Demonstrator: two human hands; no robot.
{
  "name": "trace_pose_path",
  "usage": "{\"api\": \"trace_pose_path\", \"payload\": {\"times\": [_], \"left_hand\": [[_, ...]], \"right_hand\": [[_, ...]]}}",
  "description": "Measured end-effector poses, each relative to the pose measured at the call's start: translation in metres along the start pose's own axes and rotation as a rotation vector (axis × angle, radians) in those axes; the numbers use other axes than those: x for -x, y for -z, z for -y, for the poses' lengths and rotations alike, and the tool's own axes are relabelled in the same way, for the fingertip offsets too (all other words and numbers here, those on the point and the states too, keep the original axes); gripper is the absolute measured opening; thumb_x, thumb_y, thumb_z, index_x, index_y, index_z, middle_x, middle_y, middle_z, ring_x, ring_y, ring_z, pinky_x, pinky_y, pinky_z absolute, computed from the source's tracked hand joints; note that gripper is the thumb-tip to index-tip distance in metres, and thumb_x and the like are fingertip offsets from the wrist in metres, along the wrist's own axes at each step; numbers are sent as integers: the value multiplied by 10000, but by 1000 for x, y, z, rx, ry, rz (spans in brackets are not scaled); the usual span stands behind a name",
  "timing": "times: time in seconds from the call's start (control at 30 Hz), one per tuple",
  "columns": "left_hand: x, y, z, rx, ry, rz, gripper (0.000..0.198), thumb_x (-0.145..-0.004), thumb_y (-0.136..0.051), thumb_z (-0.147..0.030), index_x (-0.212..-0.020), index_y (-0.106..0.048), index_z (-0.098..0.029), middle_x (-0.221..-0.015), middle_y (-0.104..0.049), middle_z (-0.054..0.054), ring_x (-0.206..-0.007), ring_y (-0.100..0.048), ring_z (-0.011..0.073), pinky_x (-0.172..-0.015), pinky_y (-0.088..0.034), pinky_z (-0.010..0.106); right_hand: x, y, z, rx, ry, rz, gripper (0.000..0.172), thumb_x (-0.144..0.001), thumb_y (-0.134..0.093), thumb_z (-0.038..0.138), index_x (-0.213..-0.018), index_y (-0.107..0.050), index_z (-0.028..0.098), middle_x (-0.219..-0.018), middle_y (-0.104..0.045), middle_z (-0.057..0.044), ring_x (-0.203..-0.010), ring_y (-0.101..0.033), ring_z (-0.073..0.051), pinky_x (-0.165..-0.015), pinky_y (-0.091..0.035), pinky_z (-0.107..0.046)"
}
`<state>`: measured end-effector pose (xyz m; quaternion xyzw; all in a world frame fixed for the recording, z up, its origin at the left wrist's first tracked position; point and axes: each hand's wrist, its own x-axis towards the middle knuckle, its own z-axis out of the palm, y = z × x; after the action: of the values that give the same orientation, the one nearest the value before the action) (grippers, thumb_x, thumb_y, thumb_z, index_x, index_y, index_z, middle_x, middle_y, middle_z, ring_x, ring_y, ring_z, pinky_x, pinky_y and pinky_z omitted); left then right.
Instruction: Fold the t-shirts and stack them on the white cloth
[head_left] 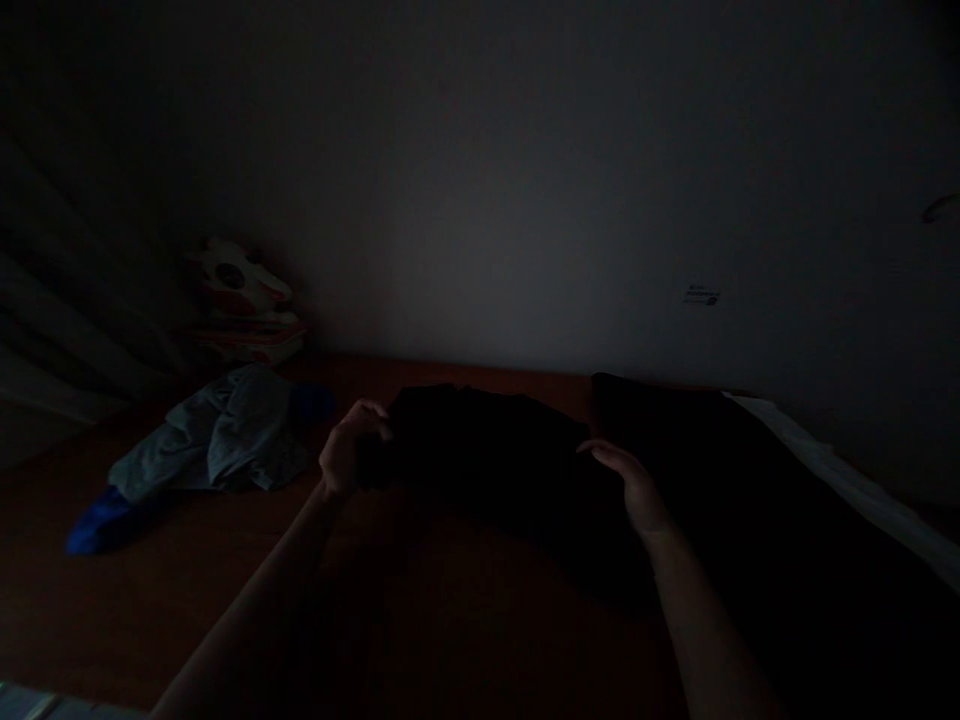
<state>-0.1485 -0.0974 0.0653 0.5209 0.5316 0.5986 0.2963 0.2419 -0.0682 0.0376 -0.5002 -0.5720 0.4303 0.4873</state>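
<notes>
Both bare forearms (262, 590) reach forward, pretty well apart. Left hand (343, 455) is curled in a grip, right hand (630, 490) looks flatter, fingers (611, 456) angled inward.

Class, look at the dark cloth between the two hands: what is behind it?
Behind the dark cloth, a strip of brown surface shows, then the wall. Whatever part of the surface the cloth covers cannot be seen.

head-worn camera, facing forward and down.
from above and behind the left hand (349, 447) and right hand (628, 482), near at mid-frame, it looks across a brown surface (195, 580) to the wall (487, 190) filling most of the upper half.
</notes>
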Motion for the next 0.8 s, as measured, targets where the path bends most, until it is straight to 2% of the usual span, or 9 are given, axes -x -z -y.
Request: {"api": "trace_pose_path", "payload": {"times": [0.1, 0.2, 0.3, 0.4, 0.47, 0.53, 0.67, 0.73, 0.8], "left_hand": [[-2, 3, -4, -79, 35, -29, 557, -896, -245, -643, -837, -594, -213, -611, -636, 48, -582, -610, 228, -596, -506, 348], [0, -3, 0, -461, -12, -71, 510, -885, -431, -682, -852, -643, -219, -826, -742, 56, -813, -695, 248, -744, -533, 330], [6, -15, 8, -794, -56, 138, 553, -860, -504, -713, -1018, -695, -219, -1037, -769, 86, -967, -715, 286, -865, -533, 364], [11, -25, 20, -1029, -108, 330, 615, -837, -573, -683, -1160, -707, -177, -1168, -741, 148, -1071, -691, 345, -943, -519, 432], [11, -26, 27, -1111, -142, 419, 529, -870, -579, -584, -1155, -729, -164, -1154, -733, 163, -1062, -687, 346, -939, -521, 444], [8, -24, 33, -1108, -172, 471, 404, -909, -545, -468, -1097, -759, -181, -1109, -735, 151, -1026, -692, 316, -925, -528, 428], [2, -21, 34, -919, -190, 412, 360, -924, -502, -438, -998, -766, -204, -1118, -736, 126, -1040, -687, 288, -967, -522, 420], [2, -22, 30, -771, -163, 326, 403, -929, -477, -483, -1033, -744, -200, -1174, -732, 118, -1106, -674, 292, -1023, -502, 422], [3, -24, 23, -617, -106, 257, 454, -931, -461, -543, -1120, -707, -211, -1223, -726, 94, -1162, -656, 288, -1062, -483, 411]], "right_hand": [[2, -1, 4, -108, -97, 182, 705, -789, -433, 867, -691, -714, 228, -524, -643, -40, -566, -643, -224, -661, -506, -362], [0, -9, -3, 32, -40, 46, 646, -736, -591, 840, -828, -726, 215, -663, -709, -47, -645, -662, -205, -667, -499, -324], [-2, -18, -18, 349, 6, 71, 575, -736, -691, 744, -956, -748, 216, -882, -752, -70, -774, -678, -214, -693, -505, -316], [-4, -24, -34, 618, 73, 217, 413, -756, -769, 568, -1002, -771, 236, -893, -740, -57, -785, -681, -213, -699, -510, -314], [-6, -25, -42, 707, 155, 268, 240, -792, -761, 424, -952, -780, 245, -898, -733, -55, -814, -694, -210, -742, -519, -314], [-8, -25, -45, 757, 211, 279, 125, -839, -704, 336, -890, -777, 249, -922, -730, -60, -840, -703, -210, -781, -526, -322], [-12, -25, -49, 765, 275, 158, 148, -890, -623, 324, -871, -740, 236, -990, -738, -83, -955, -705, -236, -891, -532, -367], [-12, -26, -52, 726, 234, 40, 226, -884, -639, 397, -997, -724, 220, -1066, -744, -106, -965, -710, -246, -892, -546, -382], [-12, -26, -56, 705, 148, -28, 446, -809, -722, 465, -1169, -685, 203, -1139, -740, -129, -929, -722, -260, -845, -568, -393]]}}
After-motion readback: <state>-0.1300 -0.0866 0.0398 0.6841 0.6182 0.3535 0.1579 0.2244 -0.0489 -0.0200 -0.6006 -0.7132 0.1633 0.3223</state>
